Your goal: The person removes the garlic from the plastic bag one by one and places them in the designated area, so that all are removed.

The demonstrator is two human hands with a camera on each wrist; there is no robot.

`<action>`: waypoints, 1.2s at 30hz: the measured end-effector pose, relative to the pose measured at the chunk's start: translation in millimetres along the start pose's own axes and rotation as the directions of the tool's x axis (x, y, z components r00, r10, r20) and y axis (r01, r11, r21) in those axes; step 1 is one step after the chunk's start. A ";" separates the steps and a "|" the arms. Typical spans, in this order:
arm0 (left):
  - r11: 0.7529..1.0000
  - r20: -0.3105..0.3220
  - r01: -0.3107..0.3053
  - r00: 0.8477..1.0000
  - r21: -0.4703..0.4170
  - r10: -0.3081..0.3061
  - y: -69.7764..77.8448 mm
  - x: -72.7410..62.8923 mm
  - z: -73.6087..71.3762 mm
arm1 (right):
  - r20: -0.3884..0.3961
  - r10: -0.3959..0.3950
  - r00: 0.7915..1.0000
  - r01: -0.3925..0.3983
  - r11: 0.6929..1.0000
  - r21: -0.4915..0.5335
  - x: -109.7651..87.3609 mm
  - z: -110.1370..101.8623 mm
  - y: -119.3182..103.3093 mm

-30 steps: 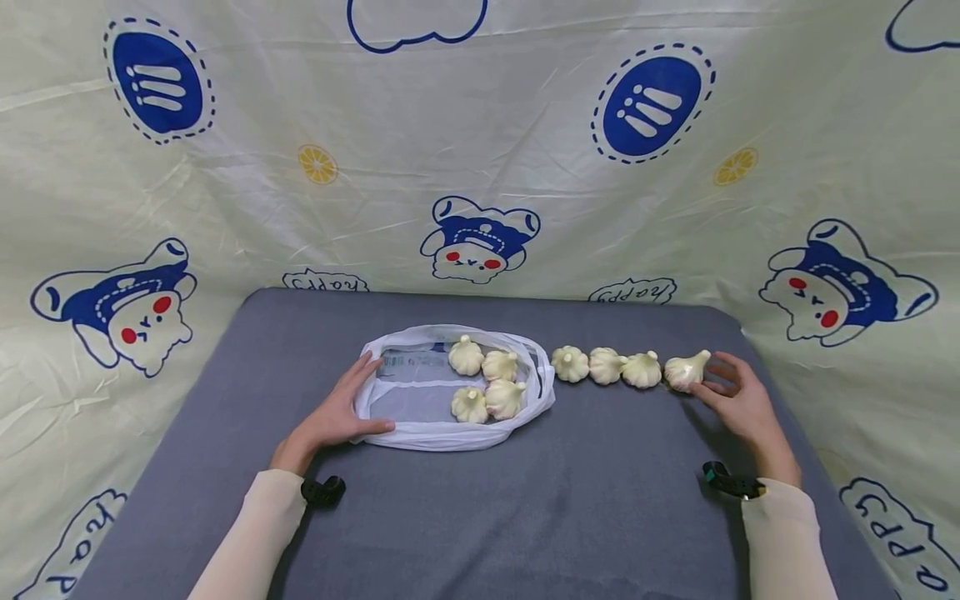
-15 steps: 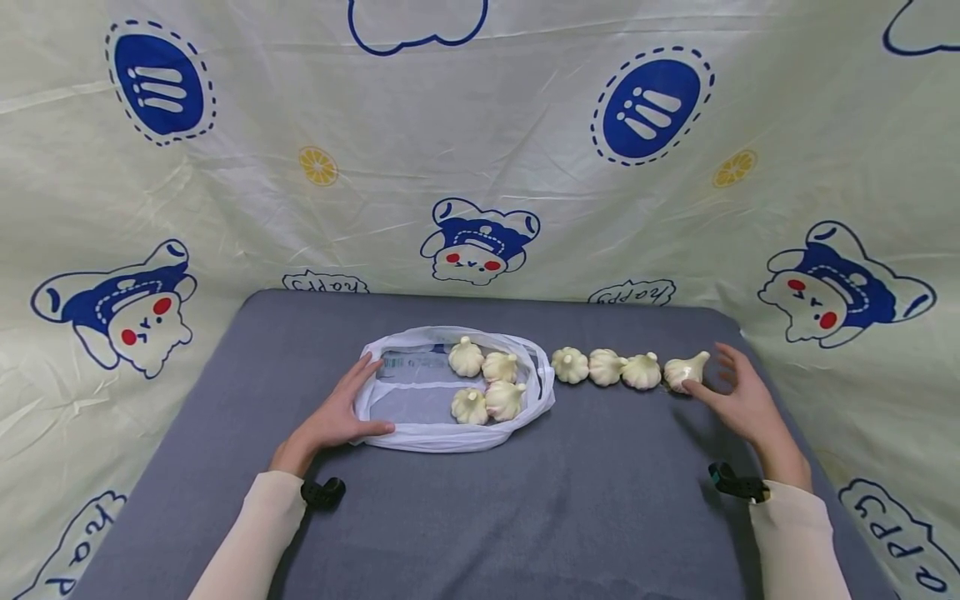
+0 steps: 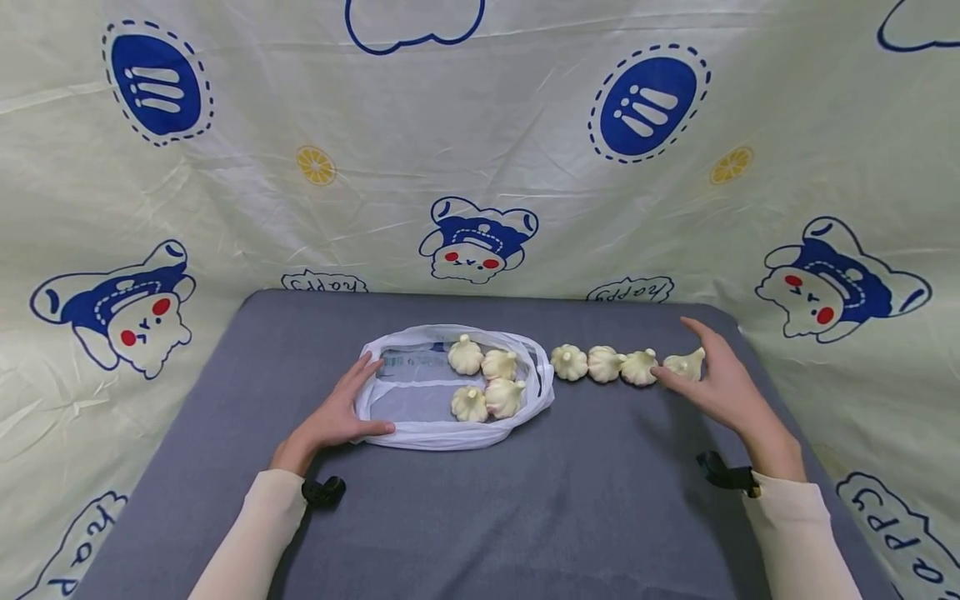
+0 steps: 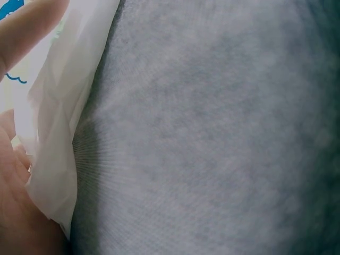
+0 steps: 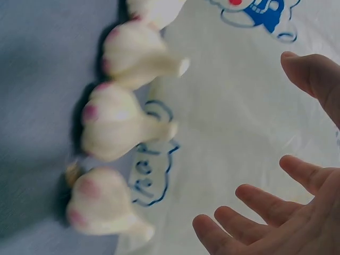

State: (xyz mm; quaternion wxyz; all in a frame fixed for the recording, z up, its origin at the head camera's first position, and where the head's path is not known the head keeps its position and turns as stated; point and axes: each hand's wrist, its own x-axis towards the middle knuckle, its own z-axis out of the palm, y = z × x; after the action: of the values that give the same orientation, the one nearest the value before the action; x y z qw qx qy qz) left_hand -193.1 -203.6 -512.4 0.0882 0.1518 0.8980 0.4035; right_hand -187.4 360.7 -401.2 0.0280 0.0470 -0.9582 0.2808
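Observation:
My left hand (image 3: 333, 414) rests on the left rim of a white plastic bag (image 3: 442, 437), thumb and fingers spread. In the left wrist view the thumb (image 4: 26, 34) lies over the pale bag film (image 4: 58, 117). Several garlic bulbs (image 3: 504, 399) sit inside the bag's right half. To its right, more bulbs (image 3: 603, 364) stand in a row. My right hand (image 3: 723, 383) hovers at the row's right end, partly hiding the last bulb (image 3: 684, 364). The right wrist view shows its spread fingers (image 5: 260, 202) apart from the garlic (image 5: 101, 202).
Grey cloth covers the table (image 3: 480, 517). Behind and at both sides hangs a pale curtain (image 3: 525, 108) printed with blue cartoon figures. Dark bands (image 3: 324, 493) are on both wrists.
My right hand has let go of the rightmost garlic bulb, risen, and shifted a little left with its fingers spread. The left hand and bag have stayed put.

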 end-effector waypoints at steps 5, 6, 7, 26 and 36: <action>1.000 0.002 0.004 1.000 0.003 -0.004 -0.7 0.5 0.4 | 0.013 -0.043 0.999 0.043 0.999 0.007 3.3 0.4 -24.1; 1.000 0.002 0.004 1.000 0.004 -0.004 -0.8 0.5 0.4 | 0.019 -0.056 0.998 0.056 0.998 0.010 4.0 0.7 -28.6; 1.000 0.001 0.003 1.000 0.004 -0.003 -0.9 0.5 0.4 | 0.027 -0.066 0.997 0.066 0.998 0.016 4.7 1.4 -33.1; 1.000 -0.010 -0.022 1.000 -0.004 0.022 -2.1 0.3 0.1 | 0.192 -0.245 0.950 0.219 0.964 0.148 30.3 49.3 -102.5; 1.000 -0.004 -0.021 1.000 -0.016 0.021 1.1 -2.1 -2.0 | 0.280 -0.334 0.900 0.258 0.926 0.276 29.6 81.9 -119.2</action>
State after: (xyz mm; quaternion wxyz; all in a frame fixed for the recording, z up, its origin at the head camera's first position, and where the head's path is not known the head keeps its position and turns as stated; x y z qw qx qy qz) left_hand -191.4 -205.0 -510.2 0.0834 0.1595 0.8932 0.4121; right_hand -206.5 214.3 -403.8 -0.0915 0.2411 -0.8919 0.3716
